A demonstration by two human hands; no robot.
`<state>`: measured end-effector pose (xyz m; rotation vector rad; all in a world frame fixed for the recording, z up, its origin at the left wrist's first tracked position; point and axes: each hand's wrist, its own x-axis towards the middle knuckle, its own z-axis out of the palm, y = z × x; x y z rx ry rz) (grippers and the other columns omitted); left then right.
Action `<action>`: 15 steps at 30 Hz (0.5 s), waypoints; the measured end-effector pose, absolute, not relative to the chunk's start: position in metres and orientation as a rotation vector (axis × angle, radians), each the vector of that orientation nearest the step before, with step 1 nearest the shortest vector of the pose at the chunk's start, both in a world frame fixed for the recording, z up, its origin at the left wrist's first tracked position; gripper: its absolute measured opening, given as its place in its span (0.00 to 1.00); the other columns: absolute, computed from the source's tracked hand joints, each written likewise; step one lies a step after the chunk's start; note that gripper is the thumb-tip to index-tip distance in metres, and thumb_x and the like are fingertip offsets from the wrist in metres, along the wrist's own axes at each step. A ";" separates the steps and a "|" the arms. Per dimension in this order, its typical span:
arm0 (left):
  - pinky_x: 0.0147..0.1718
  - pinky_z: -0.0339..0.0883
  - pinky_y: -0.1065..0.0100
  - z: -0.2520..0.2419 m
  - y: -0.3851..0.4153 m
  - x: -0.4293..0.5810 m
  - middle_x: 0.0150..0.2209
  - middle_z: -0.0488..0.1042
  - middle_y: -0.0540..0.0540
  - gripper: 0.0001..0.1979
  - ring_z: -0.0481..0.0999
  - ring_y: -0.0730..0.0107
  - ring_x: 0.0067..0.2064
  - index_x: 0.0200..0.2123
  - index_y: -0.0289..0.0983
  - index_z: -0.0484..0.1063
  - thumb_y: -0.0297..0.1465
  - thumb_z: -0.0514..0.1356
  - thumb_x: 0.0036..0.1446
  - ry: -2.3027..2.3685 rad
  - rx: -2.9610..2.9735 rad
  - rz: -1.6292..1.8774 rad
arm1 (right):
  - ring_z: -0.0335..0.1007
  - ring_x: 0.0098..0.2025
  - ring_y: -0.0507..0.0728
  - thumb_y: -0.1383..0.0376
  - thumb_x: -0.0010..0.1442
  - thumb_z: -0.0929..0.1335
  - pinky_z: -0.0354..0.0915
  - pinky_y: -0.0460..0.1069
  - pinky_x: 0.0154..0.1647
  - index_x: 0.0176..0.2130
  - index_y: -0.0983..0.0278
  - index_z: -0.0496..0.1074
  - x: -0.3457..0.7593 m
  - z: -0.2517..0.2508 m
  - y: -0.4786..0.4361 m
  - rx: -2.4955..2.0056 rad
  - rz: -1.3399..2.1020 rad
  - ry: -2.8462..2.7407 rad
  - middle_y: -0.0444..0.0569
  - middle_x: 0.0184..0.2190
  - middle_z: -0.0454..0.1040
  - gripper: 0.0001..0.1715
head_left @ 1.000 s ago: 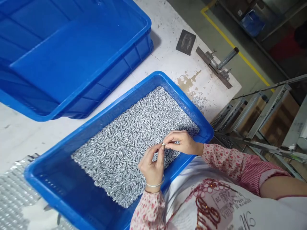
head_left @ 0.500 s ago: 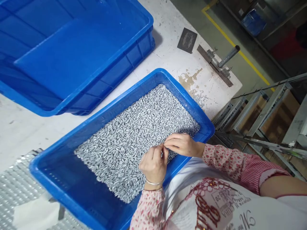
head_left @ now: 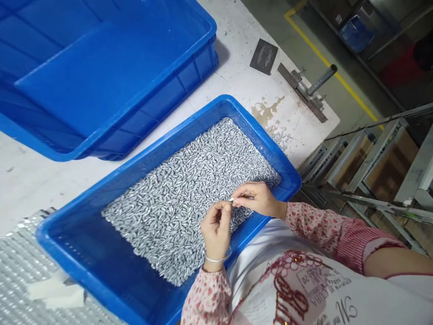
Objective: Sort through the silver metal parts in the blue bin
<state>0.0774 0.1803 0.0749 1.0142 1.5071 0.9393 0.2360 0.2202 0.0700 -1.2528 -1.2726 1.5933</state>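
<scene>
A small silver piece (head_left: 231, 200) shows between the fingertips of both hands. My left hand (head_left: 217, 225), with a bracelet at the wrist, pinches near its lower end, thumb against index finger. From the right, my right hand (head_left: 257, 197) holds the piece between thumb and index finger. Both hands are above a shallow blue tray (head_left: 135, 170), close to its near edge. Many small silver pieces (head_left: 189, 189) cover much of the tray's bottom in a thick layer; they look pointed and oval. The lower left part of the tray bottom is bare.
A larger blue bin (head_left: 176, 81) sits beyond the tray on the white table (head_left: 233, 31). Farther right are a dark square plate (head_left: 264, 57) and a metal bar with clamps (head_left: 302, 92). Metal racks (head_left: 368, 167) stand at the right, silvery ribbed material (head_left: 20, 262) at lower left.
The fingertips have shifted slightly, and the silver piece between them now shows. The fingers of my right hand are more spread. The view has moved a little.
</scene>
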 end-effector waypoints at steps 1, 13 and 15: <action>0.26 0.61 0.71 0.078 0.179 0.079 0.22 0.66 0.52 0.12 0.64 0.73 0.24 0.27 0.38 0.69 0.36 0.54 0.61 1.440 1.034 0.907 | 0.75 0.31 0.52 0.62 0.56 0.72 0.74 0.48 0.35 0.36 0.67 0.77 0.236 0.070 0.220 -1.252 1.615 -1.240 0.48 0.31 0.77 0.10; 0.31 0.70 0.69 0.081 0.167 0.092 0.27 0.76 0.48 0.12 0.76 0.70 0.27 0.38 0.37 0.75 0.38 0.58 0.59 1.395 0.986 0.726 | 0.75 0.35 0.52 0.66 0.57 0.70 0.72 0.47 0.39 0.35 0.65 0.76 0.247 0.071 0.221 -1.267 1.391 -1.442 0.49 0.34 0.78 0.04; 0.30 0.70 0.69 0.082 0.171 0.089 0.26 0.75 0.49 0.14 0.75 0.70 0.27 0.38 0.36 0.75 0.40 0.61 0.57 1.492 0.877 0.811 | 0.75 0.35 0.52 0.66 0.58 0.70 0.72 0.47 0.38 0.34 0.64 0.76 0.248 0.072 0.220 -1.270 1.353 -1.494 0.49 0.34 0.78 0.04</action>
